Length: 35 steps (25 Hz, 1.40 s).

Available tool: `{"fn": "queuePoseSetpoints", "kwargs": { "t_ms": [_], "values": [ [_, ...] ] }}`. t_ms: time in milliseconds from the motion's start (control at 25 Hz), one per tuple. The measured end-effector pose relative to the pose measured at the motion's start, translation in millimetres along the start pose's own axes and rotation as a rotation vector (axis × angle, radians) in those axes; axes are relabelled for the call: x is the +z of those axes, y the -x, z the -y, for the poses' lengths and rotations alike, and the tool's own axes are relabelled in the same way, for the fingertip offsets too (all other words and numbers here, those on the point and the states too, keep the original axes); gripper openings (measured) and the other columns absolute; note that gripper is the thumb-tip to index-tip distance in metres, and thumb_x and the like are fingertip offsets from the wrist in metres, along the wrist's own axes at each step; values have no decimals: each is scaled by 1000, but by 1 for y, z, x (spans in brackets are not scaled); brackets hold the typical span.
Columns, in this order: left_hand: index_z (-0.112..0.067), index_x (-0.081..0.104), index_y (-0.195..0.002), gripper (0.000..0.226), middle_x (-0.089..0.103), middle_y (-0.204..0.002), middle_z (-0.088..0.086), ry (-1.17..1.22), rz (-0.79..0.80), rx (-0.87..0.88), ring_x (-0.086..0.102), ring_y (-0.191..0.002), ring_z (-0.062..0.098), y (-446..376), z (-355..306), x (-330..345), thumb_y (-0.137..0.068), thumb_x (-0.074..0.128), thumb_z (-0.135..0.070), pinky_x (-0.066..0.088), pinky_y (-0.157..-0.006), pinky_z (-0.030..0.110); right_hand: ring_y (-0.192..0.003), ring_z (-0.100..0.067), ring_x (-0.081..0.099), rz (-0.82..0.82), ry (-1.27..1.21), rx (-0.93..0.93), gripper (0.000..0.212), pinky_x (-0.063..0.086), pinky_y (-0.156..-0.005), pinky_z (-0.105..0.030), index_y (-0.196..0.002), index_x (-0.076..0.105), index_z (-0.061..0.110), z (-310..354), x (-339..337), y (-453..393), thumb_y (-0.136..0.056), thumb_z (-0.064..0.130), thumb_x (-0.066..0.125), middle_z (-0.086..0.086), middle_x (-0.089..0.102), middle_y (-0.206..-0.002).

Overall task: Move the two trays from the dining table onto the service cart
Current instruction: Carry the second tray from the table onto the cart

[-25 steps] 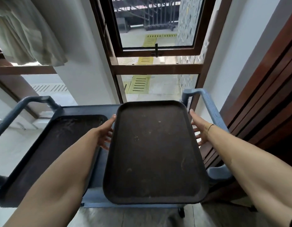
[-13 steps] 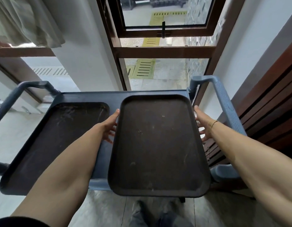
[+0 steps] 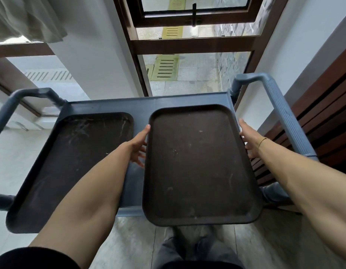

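At the bottom of the view, the person's legs in dark trousers [image 3: 189, 247] stand on the grey floor [image 3: 129, 239]. Just above them is the near edge of a dark brown tray [image 3: 199, 166], which hangs past the near rim of the blue-grey service cart [image 3: 113, 107]. The rest of this tray is over the right part of the cart top.

The left hand [image 3: 138, 145] holds the left long side of the tray: the thumb lies against the rim and the fingers are curled under it. The right hand [image 3: 249, 140] holds the right long side in the same way, the thumb along the rim, the other fingers mostly hidden below. A thin bracelet [image 3: 262, 141] is on the right wrist. It is not clear whether the tray rests on the cart or is a little above it.

On the left part of the cart top lies the second tray [image 3: 75, 162], also dark, with pale scratches. It is apart from the held one.

Farther, the two cart handles [image 3: 280, 111] rise at each side. Behind the cart there is a window [image 3: 195, 45] with a brown frame, and a pale curtain [image 3: 26, 18] hangs at the top left.
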<state>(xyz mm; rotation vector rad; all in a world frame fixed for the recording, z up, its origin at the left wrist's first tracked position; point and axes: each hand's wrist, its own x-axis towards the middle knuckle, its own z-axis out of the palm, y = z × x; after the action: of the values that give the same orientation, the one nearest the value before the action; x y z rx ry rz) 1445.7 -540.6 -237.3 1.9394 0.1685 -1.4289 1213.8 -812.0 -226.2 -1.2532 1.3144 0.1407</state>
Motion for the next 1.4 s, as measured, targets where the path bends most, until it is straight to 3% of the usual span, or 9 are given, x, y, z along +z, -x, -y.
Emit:
{"fn": "queuePoseSetpoints", "kwargs": {
  "t_ms": [120,200,360,560,720,760,880,1120,1400],
  "values": [
    [-8,36,-146,103,43,-144,22,19,7,10,47,-124,42,-4,4,0,-79,32,-86,47,-83,58,-101,-27,62,-27,-58,0,83,53,-87,-40,-124,61,9,-6,1,-6,-88,77,31,-11,65,-117],
    [-9,37,-146,102,43,-143,22,20,12,17,47,-123,42,-5,5,-1,-79,33,-86,48,-82,57,-116,-30,60,-80,-70,-21,88,47,-103,-46,-134,56,9,-9,3,-10,-85,78,34,-12,61,-131],
    [-10,38,-145,100,44,-143,21,13,21,32,48,-121,41,-5,5,0,-79,33,-86,50,-73,54,-119,-35,58,-210,-57,-88,90,47,-104,-49,-137,52,6,-15,6,-11,-83,76,39,-15,60,-134],
    [-10,36,-147,100,42,-145,20,13,30,31,45,-127,42,-5,5,0,-80,32,-85,46,-89,60,-116,-35,59,-276,-29,-105,79,47,-102,-49,-137,51,6,-17,5,-16,-87,67,40,-13,60,-132],
    [-11,35,-147,98,42,-146,19,19,38,36,45,-127,42,-6,7,0,-81,33,-84,44,-89,60,-78,-26,60,-256,-25,-88,61,53,-70,-35,-121,62,8,-10,6,-16,-85,55,48,-9,65,-100],
    [-11,36,-147,98,42,-145,19,20,40,37,45,-127,42,-6,7,0,-81,33,-83,44,-88,59,-80,-28,62,-254,-30,-89,59,53,-71,-37,-118,62,8,-9,8,-14,-84,54,48,-9,66,-100],
    [-12,36,-146,96,43,-145,19,30,52,50,46,-125,41,-6,9,-2,-81,34,-83,46,-85,58,-122,-37,56,-291,0,-85,71,46,-105,-47,-134,54,4,-7,11,-14,-85,55,44,-16,59,-133],
    [-11,35,-148,95,40,-148,17,32,84,77,43,-130,41,-6,14,-6,-84,33,-81,43,-95,59,-123,-39,54,-316,102,-119,72,42,-108,-48,-138,50,0,-12,17,-13,-94,56,39,-18,55,-138],
    [-15,31,-151,90,38,-152,12,-48,-28,216,44,-131,34,-1,13,-25,-86,35,-77,38,-106,56,-136,-36,40,-348,622,-276,64,18,-114,-45,-139,51,13,-10,44,-5,-101,53,20,-15,50,-145]
  ]
}}
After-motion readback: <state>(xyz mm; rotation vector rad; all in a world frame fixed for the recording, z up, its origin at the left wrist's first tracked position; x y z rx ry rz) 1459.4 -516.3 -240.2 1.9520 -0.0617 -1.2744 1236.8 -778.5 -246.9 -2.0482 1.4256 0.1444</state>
